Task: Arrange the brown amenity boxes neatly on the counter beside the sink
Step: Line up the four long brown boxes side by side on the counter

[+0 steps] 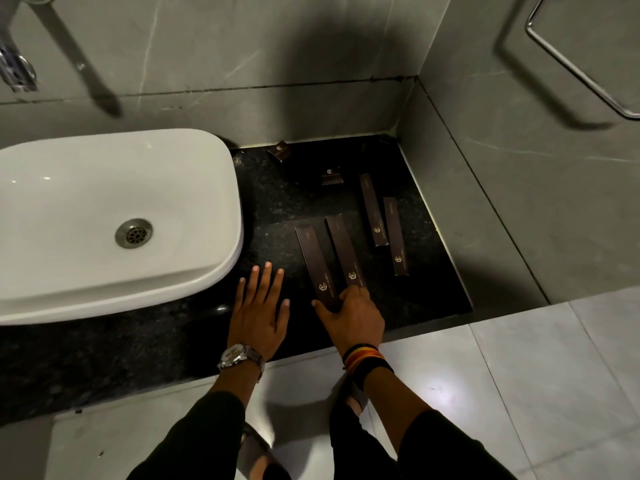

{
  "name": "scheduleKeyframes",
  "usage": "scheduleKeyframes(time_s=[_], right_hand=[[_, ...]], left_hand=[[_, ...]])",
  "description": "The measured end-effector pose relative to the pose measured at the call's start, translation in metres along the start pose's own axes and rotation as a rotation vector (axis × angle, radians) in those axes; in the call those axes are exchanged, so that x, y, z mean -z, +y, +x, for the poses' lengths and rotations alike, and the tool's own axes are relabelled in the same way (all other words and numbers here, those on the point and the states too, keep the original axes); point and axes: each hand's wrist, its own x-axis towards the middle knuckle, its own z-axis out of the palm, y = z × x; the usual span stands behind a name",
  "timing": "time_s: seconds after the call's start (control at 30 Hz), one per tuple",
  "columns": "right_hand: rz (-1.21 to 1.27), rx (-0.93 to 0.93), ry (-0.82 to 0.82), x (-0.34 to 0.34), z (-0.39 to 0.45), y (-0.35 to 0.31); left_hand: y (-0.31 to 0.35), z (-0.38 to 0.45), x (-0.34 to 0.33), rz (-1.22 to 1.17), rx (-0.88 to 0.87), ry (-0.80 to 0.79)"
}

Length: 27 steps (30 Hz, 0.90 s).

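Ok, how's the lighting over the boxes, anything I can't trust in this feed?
Head view: a broad shadow falls across the wall and the back of the counter, so the two small boxes there barely stand out. The long boxes near the right hand read clearly. Glare spots the floor tile; wide-angle bending curves the sink edges.

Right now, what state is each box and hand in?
Left long pair: flat, side by side, right hand's fingers on near ends.
Right long pair: flat, staggered, untouched.
Two small boxes: at the back, skewed.
Left hand: flat on counter, empty.
Right hand: touching boxes.
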Motion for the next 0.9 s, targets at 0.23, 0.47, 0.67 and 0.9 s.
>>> scheduleKeyframes(time_s=[0.23, 0.47, 0.67, 0.9], right_hand=[[0.012, -0.006, 0.02, 0.002, 0.002, -0.007], [0.224, 0.038, 0.148, 0.029, 0.01, 0.015], [0.164, -0.006, 0.317, 0.068, 0.071, 0.034], [-0.029, -0.046, 0.153, 0.076, 0.126, 0.012]], left_hand=[[-0.001, 0.001, -0.002, 0.003, -0.003, -0.01], [-0.001, 0.0, 0.0, -0.01, 0.004, -0.015], [-0.003, 0.0, -0.002, -0.014, 0.002, -0.018], [-0.002, 0.0, 0.0, -0.012, -0.006, 0.003]])
